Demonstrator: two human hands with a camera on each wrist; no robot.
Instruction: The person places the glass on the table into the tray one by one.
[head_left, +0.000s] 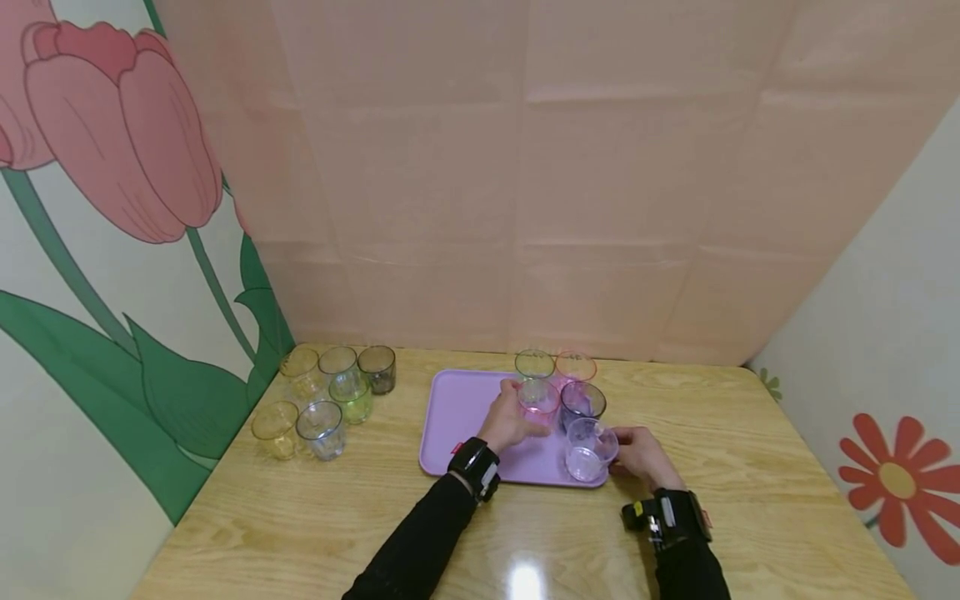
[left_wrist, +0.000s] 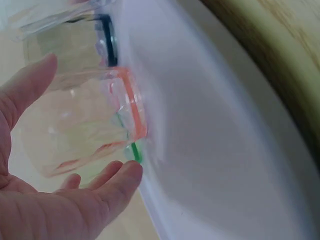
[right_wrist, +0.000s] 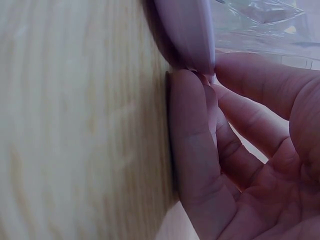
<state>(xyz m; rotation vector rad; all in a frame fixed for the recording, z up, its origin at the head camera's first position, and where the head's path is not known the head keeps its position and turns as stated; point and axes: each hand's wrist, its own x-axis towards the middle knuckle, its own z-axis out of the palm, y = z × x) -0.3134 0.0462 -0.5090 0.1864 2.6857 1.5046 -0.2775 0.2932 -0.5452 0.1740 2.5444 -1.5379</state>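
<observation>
On the right half of a purple tray (head_left: 461,408) several clear glasses stand close together. My left hand (head_left: 512,418) is at a pink-rimmed glass (head_left: 538,404), its thumb and fingers spread on either side of it. In the left wrist view this glass (left_wrist: 85,120) shows its orange-pink rim down by the tray surface. At the near right corner, my right hand (head_left: 643,454) pinches the tray's edge (right_wrist: 192,35), thumb above and fingers below. Just inside that corner stands a clear glass (head_left: 590,450), with a dark-rimmed glass (head_left: 583,404) behind it.
Green-rimmed (head_left: 534,364) and red-rimmed (head_left: 576,367) glasses stand at the tray's far side. To the left, several more glasses are grouped on the wooden table (head_left: 247,533), among them a yellow-green glass (head_left: 351,398) and a dark grey glass (head_left: 377,371). A pinkish sheet (head_left: 517,208) hangs behind the table.
</observation>
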